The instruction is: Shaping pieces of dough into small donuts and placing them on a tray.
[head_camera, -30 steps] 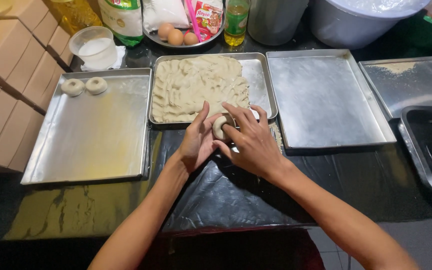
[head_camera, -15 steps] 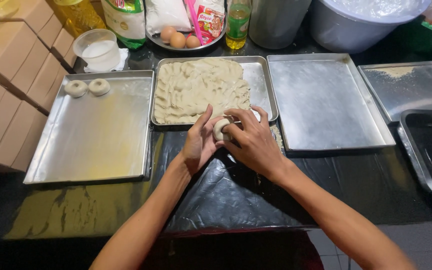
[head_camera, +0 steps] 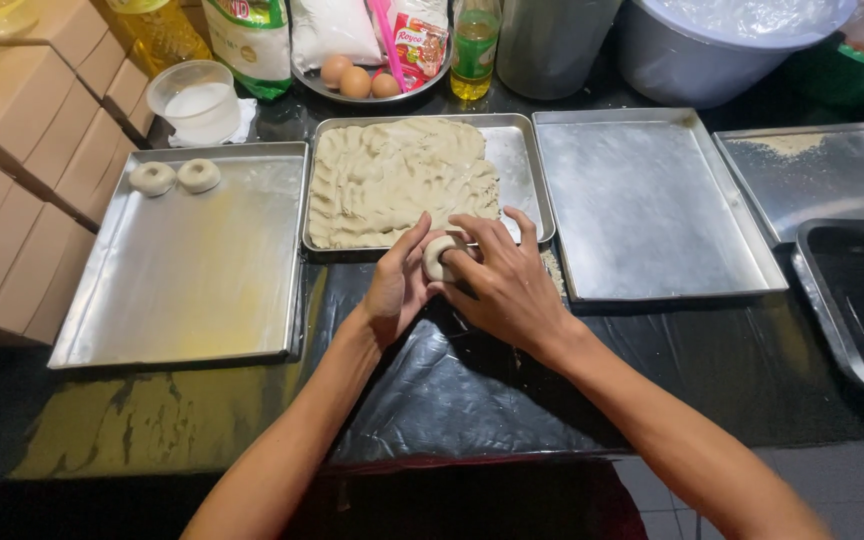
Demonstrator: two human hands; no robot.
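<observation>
We hold a small dough ring (head_camera: 441, 257) between our left hand (head_camera: 399, 283) and right hand (head_camera: 507, 285), fingers closed around it, just off the near edge of the dough tray (head_camera: 527, 170) at mid-bench. It is round, without a clear long axis, and half covered by fingers. Since a second ago it has barely shifted. Two finished rings (head_camera: 174, 177) sit in the far left corner of the left tray (head_camera: 192, 280).

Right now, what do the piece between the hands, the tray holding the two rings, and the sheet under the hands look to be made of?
The piece between the left hand and right hand looks like soft, matte beige dough. The tray with two dough rings appears to be thin metal, probably aluminium, with a dull silver sheen. The sheet seems to be black plastic film, glossy and wrinkled.
</observation>
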